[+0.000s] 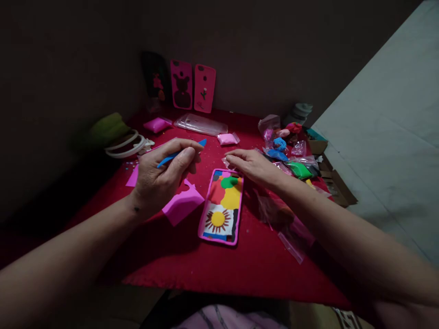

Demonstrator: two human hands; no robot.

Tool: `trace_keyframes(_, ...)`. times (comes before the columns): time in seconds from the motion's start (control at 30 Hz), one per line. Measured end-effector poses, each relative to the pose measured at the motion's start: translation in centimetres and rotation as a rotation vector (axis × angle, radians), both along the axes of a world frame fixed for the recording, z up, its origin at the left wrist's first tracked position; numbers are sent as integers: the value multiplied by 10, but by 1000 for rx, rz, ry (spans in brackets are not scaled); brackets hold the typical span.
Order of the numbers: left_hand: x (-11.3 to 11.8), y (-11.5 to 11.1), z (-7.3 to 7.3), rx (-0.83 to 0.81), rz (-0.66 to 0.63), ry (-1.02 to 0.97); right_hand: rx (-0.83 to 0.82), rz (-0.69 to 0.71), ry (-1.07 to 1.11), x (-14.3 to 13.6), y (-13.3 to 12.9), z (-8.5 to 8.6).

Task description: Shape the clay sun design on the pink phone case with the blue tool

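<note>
My left hand (171, 167) grips a blue plastic modelling knife (167, 160), raised above the table left of a phone case. The phone case (230, 199) lies flat, with a pink rim and a clay picture on it: a yellow sun with brown rays on white, and patches of red, yellow, green and blue. At the case's far end my right hand (252, 165) has its fingers curled together. A scrap of clear plastic shows by its fingertips; whatever they hold is hidden. Beneath and beside my left hand is a cut pink sheet (183, 204).
Decorated phone cases (205, 89) lean on the wall, with clear cases (200, 124) before them. Pink clay packets (227, 139) lie nearby. Several bags of coloured clay (299, 169) and a cardboard box (338, 183) crowd the right side. White rings (126, 148) sit at left.
</note>
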State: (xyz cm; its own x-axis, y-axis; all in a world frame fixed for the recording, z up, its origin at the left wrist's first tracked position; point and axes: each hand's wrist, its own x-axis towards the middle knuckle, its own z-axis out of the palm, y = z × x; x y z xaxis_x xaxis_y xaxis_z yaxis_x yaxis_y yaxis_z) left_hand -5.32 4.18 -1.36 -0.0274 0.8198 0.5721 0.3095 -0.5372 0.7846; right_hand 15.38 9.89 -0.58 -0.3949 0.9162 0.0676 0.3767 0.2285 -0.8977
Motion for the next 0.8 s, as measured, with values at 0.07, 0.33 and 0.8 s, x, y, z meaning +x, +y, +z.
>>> trace_keyframes(0.07,-3,0,0,21,5,10,129,-40,-35,10,-5,10)
trace_keyframes(0.33,-3,2,-12,228,-140,455,226,-364,-55,86,-43,10)
trace_keyframes(0.8,-19,-21,-22,320,-104,1070,212,185,-534,124,-82,-12)
